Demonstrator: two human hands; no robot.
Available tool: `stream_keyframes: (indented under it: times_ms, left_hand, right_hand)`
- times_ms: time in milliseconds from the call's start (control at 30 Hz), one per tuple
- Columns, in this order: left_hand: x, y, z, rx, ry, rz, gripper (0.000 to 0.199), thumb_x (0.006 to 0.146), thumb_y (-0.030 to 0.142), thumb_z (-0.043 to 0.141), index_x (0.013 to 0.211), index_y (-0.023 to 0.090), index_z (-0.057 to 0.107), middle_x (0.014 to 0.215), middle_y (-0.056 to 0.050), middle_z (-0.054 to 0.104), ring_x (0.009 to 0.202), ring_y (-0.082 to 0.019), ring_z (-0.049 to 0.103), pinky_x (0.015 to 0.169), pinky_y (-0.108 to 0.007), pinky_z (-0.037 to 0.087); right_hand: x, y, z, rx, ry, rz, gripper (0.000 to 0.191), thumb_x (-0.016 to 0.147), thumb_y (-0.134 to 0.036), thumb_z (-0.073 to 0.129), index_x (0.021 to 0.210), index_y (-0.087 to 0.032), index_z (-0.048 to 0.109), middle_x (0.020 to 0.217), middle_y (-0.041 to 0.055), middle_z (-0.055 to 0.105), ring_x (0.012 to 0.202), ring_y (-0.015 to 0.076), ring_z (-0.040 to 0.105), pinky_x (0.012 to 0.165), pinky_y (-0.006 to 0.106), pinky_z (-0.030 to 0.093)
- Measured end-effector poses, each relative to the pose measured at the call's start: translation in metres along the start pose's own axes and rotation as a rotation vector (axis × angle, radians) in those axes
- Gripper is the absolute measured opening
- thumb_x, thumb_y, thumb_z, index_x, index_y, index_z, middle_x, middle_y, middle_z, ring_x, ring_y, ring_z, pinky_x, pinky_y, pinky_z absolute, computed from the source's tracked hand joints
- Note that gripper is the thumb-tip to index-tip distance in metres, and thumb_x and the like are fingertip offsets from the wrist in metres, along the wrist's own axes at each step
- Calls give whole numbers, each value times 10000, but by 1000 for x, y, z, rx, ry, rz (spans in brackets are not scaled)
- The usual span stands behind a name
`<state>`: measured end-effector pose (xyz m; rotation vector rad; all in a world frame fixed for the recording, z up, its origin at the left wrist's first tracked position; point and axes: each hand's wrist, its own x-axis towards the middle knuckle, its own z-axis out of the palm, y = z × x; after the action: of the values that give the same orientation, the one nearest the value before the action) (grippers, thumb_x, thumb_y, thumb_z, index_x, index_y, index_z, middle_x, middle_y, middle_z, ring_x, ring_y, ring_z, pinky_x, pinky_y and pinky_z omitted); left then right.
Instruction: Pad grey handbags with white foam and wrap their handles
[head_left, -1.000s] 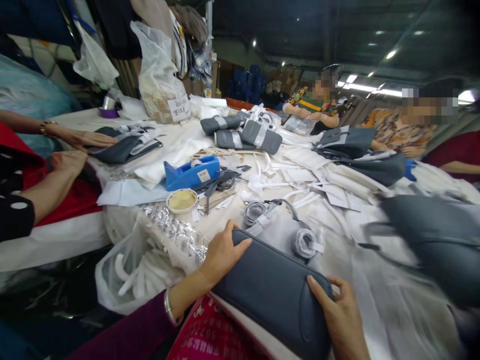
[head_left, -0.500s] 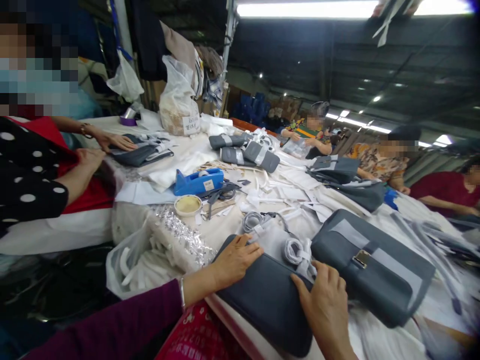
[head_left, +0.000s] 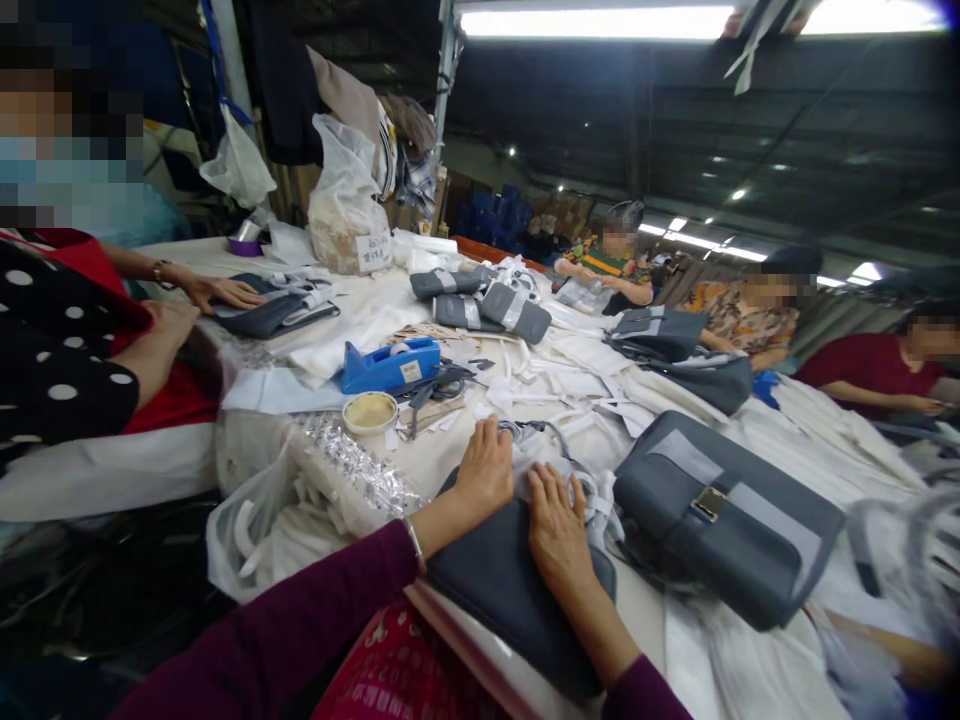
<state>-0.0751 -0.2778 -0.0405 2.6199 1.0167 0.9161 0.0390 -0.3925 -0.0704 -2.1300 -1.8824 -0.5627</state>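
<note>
A dark blue-grey handbag [head_left: 495, 590] lies flat at the table's near edge, in front of me. My left hand [head_left: 484, 472] is at its far left edge, fingers curled together; what they pinch is hidden. On the bag's far edge rests my right hand [head_left: 559, 520], fingers stretched forward over white wrapping, thumb hidden. Just beyond the hands lies a coiled strap wrapped in white [head_left: 600, 495], partly covered. To the right, a second handbag [head_left: 720, 520] with a gold clasp and pale protective strips stands apart from my hands.
A blue tape dispenser [head_left: 390, 366], scissors [head_left: 442, 385] and a small tub of yellowish paste [head_left: 370, 411] sit left of centre. Wrapped grey pieces [head_left: 514, 312] lie farther back. A plastic bag of white scraps [head_left: 277, 530] hangs at left. Co-workers sit around the table.
My right hand has moved left and forward from the bag's right side to its far edge. My left hand has shifted forward, its fingers now curled. The view has shifted slightly.
</note>
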Motion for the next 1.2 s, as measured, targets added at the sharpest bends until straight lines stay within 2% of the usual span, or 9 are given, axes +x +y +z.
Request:
stream_keyframes:
  times_ms: [300,500,667,800,867,933,1033,1133,1200]
  left_hand:
    - [12,-1,9,58,-12,-82,254,719,219,577,948,112,550,1060,-142,520,1056,-280,446,924,-414,412]
    - [18,-4,5,-316,-47,-170,190,691,248,623,829,163,524,971,-93,583,1053,-255,482,955,-380,395]
    - [29,-15,5,-459,-92,-337,260,743,245,592,963,176,470,814,-23,616,769,-175,593,722,-285,480]
    - [38,-24,5,-552,-189,-330,271,810,189,534,1065,156,446,854,-10,656,679,-116,628,640,-216,494]
    - [41,-26,7,-545,-225,-315,232,831,187,525,1054,141,481,883,-29,666,715,-125,645,672,-227,509]
    - [42,-24,11,-491,-209,-316,274,840,204,533,1096,115,494,1016,-99,650,894,-181,645,787,-287,513]
    - [39,-18,16,-344,-113,-295,517,841,223,562,1308,96,378,1343,-212,453,1256,-302,439,1011,-458,389]
    - [34,-9,16,-30,2,-127,608,869,224,537,1409,120,277,1468,-206,308,1355,-352,282,1076,-565,263]
    - [35,-2,12,119,41,78,535,895,174,463,1403,114,305,1476,-189,308,1367,-330,263,1101,-541,240]
  right_hand:
    - [9,-10,-13,34,-150,-4,506,967,-463,319,1392,-210,428,1457,97,421,1387,261,294,1149,531,30]
    - [7,-11,-11,11,-158,-33,491,973,-435,323,1385,-197,441,1443,110,439,1373,278,321,1139,555,28]
    - [7,-11,-10,-16,-146,-68,493,974,-423,316,1367,-167,467,1431,128,449,1360,295,342,1132,573,34]
    - [7,-10,-9,-18,-132,-62,500,971,-430,324,1359,-156,479,1419,140,461,1357,303,347,1131,578,34]
    - [6,-10,-9,-9,-126,-60,505,971,-432,323,1357,-148,482,1409,147,470,1356,305,349,1132,577,33]
    - [6,-10,-8,3,-117,-63,512,971,-434,320,1360,-141,477,1410,146,469,1354,304,353,1135,573,34]
    - [5,-9,-7,7,-95,-65,526,971,-430,319,1370,-117,459,1414,154,461,1354,297,354,1145,553,38]
    - [4,-9,-5,10,-86,-64,532,972,-421,321,1363,-88,458,1421,169,448,1356,294,350,1151,535,55]
    - [4,-9,-5,20,-87,-64,525,971,-410,327,1358,-81,459,1422,170,447,1355,295,351,1152,528,68]
